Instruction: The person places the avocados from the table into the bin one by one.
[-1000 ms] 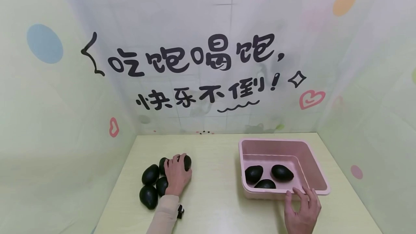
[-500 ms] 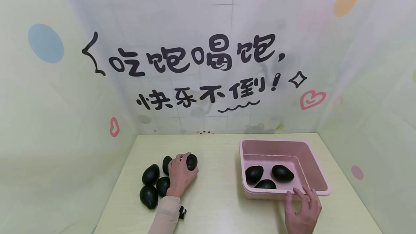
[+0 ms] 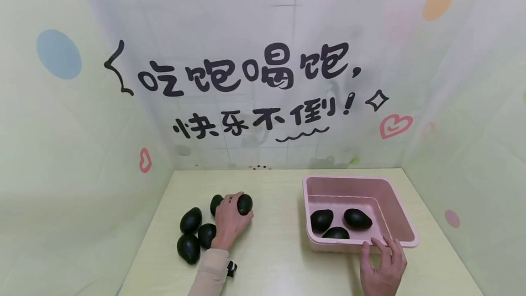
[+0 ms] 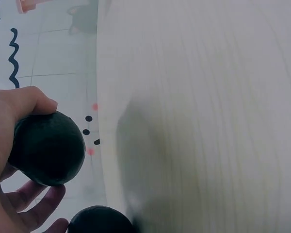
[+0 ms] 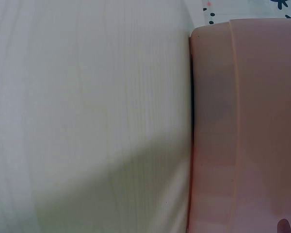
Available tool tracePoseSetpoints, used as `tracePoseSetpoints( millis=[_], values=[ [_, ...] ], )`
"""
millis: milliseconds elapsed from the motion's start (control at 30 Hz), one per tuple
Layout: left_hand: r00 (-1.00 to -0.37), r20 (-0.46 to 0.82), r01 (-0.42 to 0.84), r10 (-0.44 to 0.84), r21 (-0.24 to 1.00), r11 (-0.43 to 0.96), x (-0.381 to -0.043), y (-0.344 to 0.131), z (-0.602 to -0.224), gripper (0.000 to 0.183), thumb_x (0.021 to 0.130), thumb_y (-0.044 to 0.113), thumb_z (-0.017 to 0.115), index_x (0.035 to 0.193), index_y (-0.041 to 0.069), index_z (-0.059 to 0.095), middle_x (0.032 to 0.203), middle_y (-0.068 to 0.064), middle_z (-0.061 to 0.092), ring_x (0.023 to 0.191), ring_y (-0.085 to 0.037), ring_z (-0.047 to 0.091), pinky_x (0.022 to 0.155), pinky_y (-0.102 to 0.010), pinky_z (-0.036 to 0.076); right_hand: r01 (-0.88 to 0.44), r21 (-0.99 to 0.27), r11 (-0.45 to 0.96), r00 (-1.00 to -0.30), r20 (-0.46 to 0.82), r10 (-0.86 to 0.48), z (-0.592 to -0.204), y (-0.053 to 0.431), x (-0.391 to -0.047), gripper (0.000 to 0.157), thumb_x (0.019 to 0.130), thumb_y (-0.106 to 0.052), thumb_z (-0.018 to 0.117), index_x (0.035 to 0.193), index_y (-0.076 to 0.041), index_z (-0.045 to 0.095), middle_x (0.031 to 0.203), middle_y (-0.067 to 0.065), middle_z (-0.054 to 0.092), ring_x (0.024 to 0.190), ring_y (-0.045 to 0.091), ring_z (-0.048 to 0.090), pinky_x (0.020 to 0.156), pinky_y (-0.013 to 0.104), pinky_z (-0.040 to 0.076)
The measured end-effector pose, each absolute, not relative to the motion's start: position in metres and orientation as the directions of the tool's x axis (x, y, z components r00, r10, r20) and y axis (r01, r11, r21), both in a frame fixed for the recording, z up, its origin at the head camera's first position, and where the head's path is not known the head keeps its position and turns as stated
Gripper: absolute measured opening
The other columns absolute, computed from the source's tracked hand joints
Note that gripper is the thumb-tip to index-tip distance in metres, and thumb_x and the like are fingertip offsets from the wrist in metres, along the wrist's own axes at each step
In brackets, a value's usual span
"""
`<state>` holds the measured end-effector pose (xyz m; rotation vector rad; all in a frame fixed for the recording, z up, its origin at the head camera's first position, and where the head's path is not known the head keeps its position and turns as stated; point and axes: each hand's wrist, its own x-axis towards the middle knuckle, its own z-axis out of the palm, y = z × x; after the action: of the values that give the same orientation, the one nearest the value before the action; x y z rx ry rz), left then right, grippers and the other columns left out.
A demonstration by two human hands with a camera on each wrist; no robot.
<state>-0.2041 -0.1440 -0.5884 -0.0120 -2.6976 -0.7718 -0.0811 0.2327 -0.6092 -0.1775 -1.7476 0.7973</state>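
Observation:
My left hand (image 3: pixel 231 223) grips a dark green avocado (image 3: pixel 244 204) at the left part of the table. In the left wrist view the thumb lies over this avocado (image 4: pixel 51 148), with fingers beneath it. Another avocado (image 3: pixel 215 204) sits just left of the hand, partly hidden by it. Close by lie more avocados (image 3: pixel 191 220), in a loose cluster left of the wrist. On the right, my right hand (image 3: pixel 383 268) holds the front rim of a pink bin (image 3: pixel 349 246), fingertips at the rim. One fingertip (image 5: pixel 283 226) shows against the bin's outer wall in the right wrist view.
Inside the bin are 3 avocados (image 3: pixel 357 219), one partly hidden by the front wall. The pale wood table (image 3: pixel 275 223) is enclosed by printed cloth walls (image 3: pixel 263 81) at the back and both sides.
My left hand has moved a little to the right with the avocado in its grip, uncovering more of the avocado beside it. The right hand and the bin have stayed put.

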Motion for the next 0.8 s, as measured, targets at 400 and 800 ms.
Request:
tracePoseSetpoints(
  millis=[400,800],
  values=[
    [-0.940,0.334,0.134,-0.063,0.535,0.834,-0.202,-0.141,-0.585,0.059,0.082,0.033,0.087,0.136,0.014,0.070,0.127,-0.020,0.068,0.109,-0.040,0.068,0.089,-0.057,0.058,-0.281,-0.595,0.753,-0.350,0.794,0.497,-0.614,0.236,-0.081,0.037,0.092,-0.029,0.073,0.094,0.008,0.074,0.116,0.034,0.068,0.140,0.028,0.053,0.124,0.030,0.030],
    [-0.944,0.325,0.152,-0.051,0.569,0.808,-0.202,-0.134,-0.575,0.060,0.082,0.033,0.088,0.137,0.017,0.070,0.127,-0.017,0.068,0.108,-0.037,0.067,0.085,-0.057,0.058,-0.277,-0.597,0.753,-0.373,0.789,0.488,-0.615,0.238,-0.081,0.037,0.092,-0.029,0.074,0.096,0.008,0.074,0.117,0.035,0.068,0.139,0.034,0.053,0.125,0.029,0.030]
  ],
)
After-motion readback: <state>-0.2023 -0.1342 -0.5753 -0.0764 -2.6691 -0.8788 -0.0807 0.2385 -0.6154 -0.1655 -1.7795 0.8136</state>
